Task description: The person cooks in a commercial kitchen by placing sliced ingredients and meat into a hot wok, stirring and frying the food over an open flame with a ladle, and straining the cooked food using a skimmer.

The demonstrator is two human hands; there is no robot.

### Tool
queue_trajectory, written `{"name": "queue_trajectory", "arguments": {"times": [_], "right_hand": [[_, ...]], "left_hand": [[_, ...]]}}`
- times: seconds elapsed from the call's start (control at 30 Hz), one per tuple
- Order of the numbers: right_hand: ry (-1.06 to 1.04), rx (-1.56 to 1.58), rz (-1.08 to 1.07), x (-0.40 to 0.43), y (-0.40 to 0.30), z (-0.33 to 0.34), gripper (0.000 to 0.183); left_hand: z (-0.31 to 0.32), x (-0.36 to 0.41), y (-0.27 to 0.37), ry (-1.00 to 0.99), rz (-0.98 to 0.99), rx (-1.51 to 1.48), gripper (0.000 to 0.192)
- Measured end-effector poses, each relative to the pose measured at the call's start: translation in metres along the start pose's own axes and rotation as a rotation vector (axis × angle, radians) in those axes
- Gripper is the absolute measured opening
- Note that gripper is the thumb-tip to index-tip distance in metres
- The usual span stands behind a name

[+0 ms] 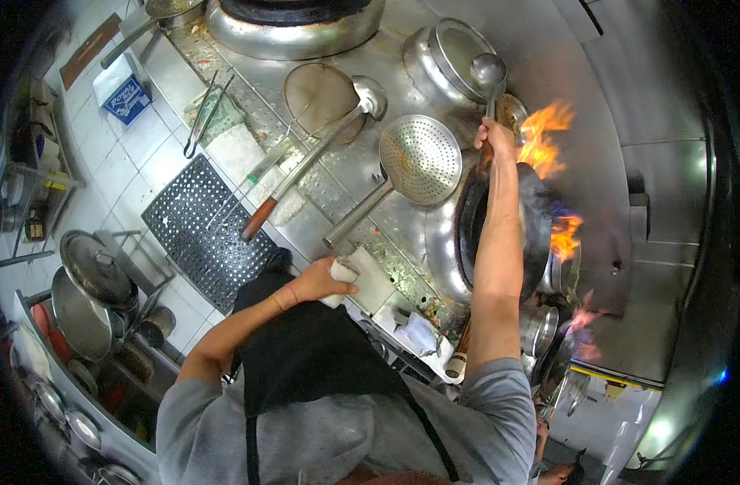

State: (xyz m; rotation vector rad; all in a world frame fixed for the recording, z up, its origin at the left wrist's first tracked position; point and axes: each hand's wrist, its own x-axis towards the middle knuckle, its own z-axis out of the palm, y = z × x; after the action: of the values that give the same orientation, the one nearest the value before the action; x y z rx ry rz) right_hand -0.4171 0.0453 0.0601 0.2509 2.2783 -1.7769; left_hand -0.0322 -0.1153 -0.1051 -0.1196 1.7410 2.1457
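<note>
My left hand (316, 280) grips a folded white cloth (343, 274) at the front edge of the steel range, close to my black apron (321, 351). Stretched out to the far right, my right hand (498, 138) is closed around the handle of a steel ladle (488, 70). The ladle's bowl is over the rim of a round steel pot (449, 42); whether it touches is unclear. Beneath my right forearm sits a dark wok (532, 233), partly hidden by the arm. Flames (546, 136) rise on the wok's far side.
A perforated strainer (421, 159), a mesh skimmer (321, 100) and a wooden-handled ladle (312, 160) lie across the range (358, 182). Tongs (206, 115) rest at its edge. A black perforated mat (206, 224) is on the tiled floor. Another person's arm (541, 438) shows at lower right.
</note>
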Motion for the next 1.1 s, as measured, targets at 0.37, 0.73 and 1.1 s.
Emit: {"name": "queue_trajectory", "arguments": {"times": [0.37, 0.73, 1.1], "right_hand": [[-0.602, 1.215, 0.383, -0.070, 0.001, -0.066, 0.038], [-0.588, 1.228, 0.578, -0.246, 0.051, -0.060, 0.041], [-0.359, 0.280, 0.252, -0.334, 0.066, -0.019, 0.034]], "left_hand": [[-0.060, -0.042, 0.084, 0.089, 0.073, -0.679, 0.036], [-0.077, 0.195, 0.090, 0.331, -0.219, -0.801, 0.026], [-0.090, 0.227, 0.054, 0.202, -0.372, -0.997, 0.036]]}}
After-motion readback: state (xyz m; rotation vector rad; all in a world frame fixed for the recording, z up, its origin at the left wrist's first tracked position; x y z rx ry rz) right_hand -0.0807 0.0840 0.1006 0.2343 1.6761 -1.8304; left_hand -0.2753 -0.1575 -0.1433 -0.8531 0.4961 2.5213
